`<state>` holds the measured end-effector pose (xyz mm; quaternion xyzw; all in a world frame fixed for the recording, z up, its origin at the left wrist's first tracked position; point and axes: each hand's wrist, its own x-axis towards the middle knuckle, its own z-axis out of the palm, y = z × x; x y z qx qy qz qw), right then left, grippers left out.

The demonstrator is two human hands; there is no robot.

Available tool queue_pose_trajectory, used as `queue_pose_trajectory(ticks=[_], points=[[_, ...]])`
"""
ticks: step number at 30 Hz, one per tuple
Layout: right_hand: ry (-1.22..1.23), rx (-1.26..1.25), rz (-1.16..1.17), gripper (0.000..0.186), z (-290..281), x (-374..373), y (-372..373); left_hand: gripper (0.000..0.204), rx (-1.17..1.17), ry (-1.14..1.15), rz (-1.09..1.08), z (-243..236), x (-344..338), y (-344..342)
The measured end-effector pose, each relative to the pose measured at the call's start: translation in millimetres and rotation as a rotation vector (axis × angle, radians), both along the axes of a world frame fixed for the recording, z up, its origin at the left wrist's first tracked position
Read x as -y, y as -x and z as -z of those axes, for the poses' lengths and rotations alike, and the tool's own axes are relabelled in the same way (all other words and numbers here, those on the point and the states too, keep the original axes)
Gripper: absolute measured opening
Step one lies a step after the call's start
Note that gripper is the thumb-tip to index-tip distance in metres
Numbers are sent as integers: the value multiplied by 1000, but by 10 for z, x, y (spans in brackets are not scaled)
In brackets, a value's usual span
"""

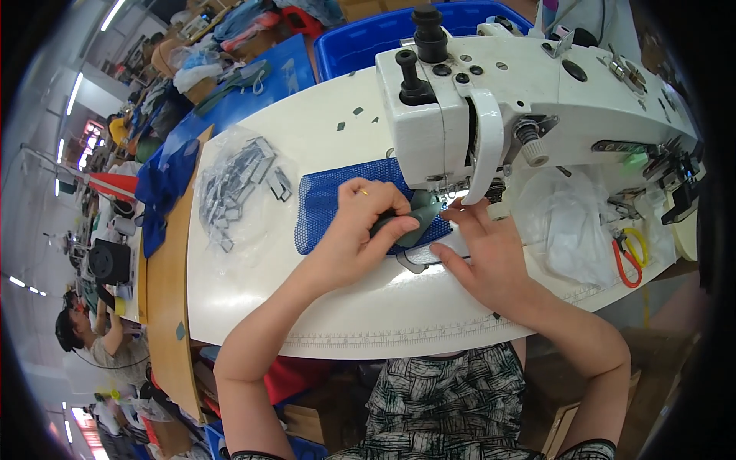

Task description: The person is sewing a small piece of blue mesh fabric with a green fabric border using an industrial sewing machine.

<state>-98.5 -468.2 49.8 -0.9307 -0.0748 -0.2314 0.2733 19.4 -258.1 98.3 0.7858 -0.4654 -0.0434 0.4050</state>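
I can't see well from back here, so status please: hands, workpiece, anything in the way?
Left hand pinching green fabric. Right hand at sewing machine, thumb spread. Fabric over blue mesh. Nothing visibly blocking; scissors off right.

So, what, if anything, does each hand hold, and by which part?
Left hand: green fabric, near its left end. Right hand: hold cannot be told.

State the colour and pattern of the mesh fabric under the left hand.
The mesh fabric is blue with a netted pattern, clearest in the head view.
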Motion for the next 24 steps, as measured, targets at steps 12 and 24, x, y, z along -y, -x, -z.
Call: queue_pose_trajectory(ticks=[12,24], points=[[-314,-292,-119,31,-7,-71,-167,22,388,-222,-5,-196,107,17],[19,-78,-371,17,-93,-57,305,16,212,-260,43,42,271,215]])
